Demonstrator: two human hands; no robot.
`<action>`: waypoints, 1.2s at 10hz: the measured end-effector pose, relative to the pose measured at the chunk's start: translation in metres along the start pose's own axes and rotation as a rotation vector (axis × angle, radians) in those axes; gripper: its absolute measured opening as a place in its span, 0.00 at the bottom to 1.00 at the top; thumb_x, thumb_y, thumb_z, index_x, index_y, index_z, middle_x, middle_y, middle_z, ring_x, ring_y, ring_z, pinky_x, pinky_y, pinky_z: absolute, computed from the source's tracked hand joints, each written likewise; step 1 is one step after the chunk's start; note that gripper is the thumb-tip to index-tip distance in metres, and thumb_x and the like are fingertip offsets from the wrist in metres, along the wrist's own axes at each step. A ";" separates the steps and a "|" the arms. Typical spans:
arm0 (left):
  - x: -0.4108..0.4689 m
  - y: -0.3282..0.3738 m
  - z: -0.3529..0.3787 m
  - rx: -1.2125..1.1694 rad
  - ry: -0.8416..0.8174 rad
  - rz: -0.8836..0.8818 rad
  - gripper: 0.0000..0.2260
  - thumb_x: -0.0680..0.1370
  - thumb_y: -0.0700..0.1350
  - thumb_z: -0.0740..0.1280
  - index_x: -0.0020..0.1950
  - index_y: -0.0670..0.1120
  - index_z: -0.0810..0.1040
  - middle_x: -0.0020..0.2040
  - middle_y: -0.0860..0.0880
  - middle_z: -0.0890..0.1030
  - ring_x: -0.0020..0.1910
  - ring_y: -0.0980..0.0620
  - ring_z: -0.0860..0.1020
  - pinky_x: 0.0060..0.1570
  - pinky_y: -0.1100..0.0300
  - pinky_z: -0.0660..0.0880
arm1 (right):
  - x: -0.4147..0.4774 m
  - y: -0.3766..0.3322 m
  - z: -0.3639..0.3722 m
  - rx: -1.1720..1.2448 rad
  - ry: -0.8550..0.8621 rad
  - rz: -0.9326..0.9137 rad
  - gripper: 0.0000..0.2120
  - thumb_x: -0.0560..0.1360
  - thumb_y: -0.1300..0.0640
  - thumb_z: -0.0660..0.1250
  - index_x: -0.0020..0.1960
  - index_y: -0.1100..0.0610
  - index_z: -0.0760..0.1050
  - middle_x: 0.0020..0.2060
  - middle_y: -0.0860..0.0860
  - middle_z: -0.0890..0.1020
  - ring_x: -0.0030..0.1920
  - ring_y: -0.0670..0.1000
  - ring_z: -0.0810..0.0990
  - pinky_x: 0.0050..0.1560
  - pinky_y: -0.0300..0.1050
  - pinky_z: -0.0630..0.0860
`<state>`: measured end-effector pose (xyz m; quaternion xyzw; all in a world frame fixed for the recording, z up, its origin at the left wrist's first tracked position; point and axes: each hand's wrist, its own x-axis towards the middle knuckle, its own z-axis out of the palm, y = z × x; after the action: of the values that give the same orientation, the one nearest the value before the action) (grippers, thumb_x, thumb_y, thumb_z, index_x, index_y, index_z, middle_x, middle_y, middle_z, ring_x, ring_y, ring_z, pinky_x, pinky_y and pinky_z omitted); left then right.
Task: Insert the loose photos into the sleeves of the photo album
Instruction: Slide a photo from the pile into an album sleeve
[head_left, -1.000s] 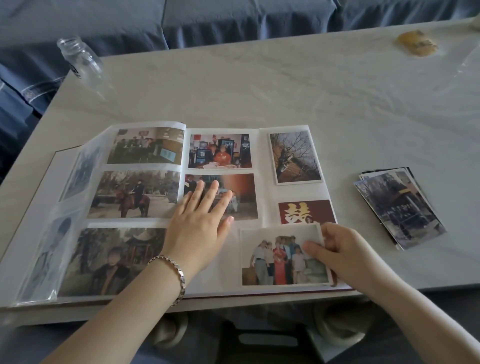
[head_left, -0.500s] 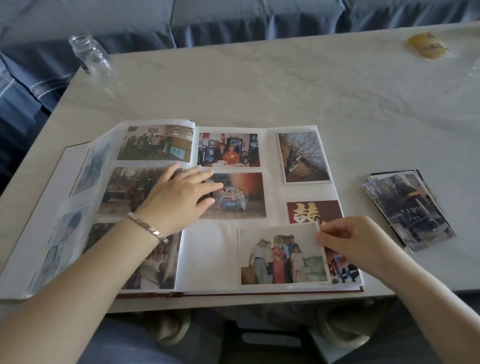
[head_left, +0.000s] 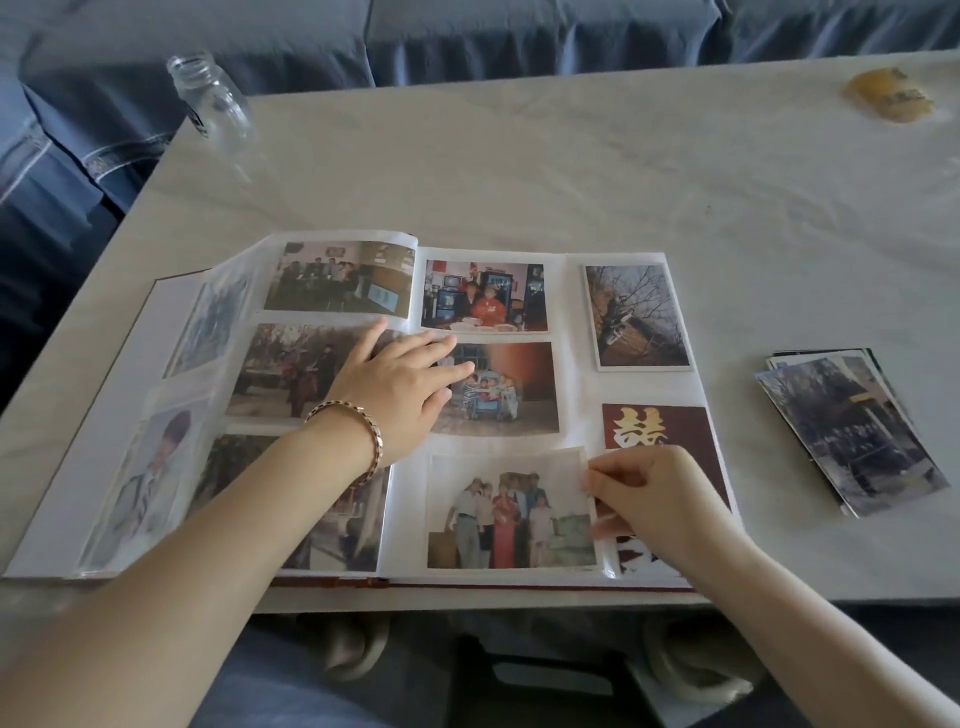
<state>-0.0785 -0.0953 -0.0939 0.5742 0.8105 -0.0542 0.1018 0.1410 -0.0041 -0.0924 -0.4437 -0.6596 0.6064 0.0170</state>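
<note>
Here the group photo (head_left: 511, 512) is lying landscape (long axis left to right) on the near right page of the photo album (head_left: 576, 395), just left of the right grip (head_left: 660, 499), which is pinching its right edge; the left grip (head_left: 400, 384) is pressing flat-fingered on the album's middle.

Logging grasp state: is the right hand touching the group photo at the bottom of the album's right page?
Touching. The head view shows the right hand pinching the group photo at its right edge.
</note>
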 end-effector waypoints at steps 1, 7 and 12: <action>0.000 0.000 0.001 -0.002 0.012 -0.002 0.19 0.83 0.49 0.50 0.73 0.61 0.60 0.77 0.58 0.53 0.76 0.58 0.49 0.72 0.50 0.36 | 0.002 -0.001 0.004 0.037 -0.037 0.032 0.06 0.75 0.62 0.66 0.40 0.54 0.78 0.38 0.48 0.83 0.30 0.46 0.82 0.34 0.38 0.80; -0.001 0.001 0.001 -0.061 0.053 0.003 0.19 0.83 0.48 0.51 0.73 0.60 0.62 0.77 0.57 0.55 0.76 0.57 0.50 0.72 0.51 0.35 | -0.001 0.005 0.010 -0.196 0.234 -0.024 0.07 0.68 0.53 0.74 0.40 0.53 0.78 0.31 0.46 0.82 0.28 0.44 0.80 0.30 0.37 0.78; -0.002 0.001 0.001 -0.058 0.062 0.002 0.19 0.83 0.48 0.51 0.73 0.60 0.62 0.77 0.57 0.55 0.76 0.57 0.50 0.71 0.51 0.35 | -0.003 -0.001 0.012 -0.350 0.150 -0.110 0.08 0.74 0.55 0.68 0.37 0.49 0.74 0.30 0.44 0.81 0.30 0.41 0.79 0.31 0.30 0.74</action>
<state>-0.0767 -0.0970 -0.0949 0.5731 0.8141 -0.0125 0.0933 0.1362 -0.0153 -0.0933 -0.4470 -0.7753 0.4457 0.0219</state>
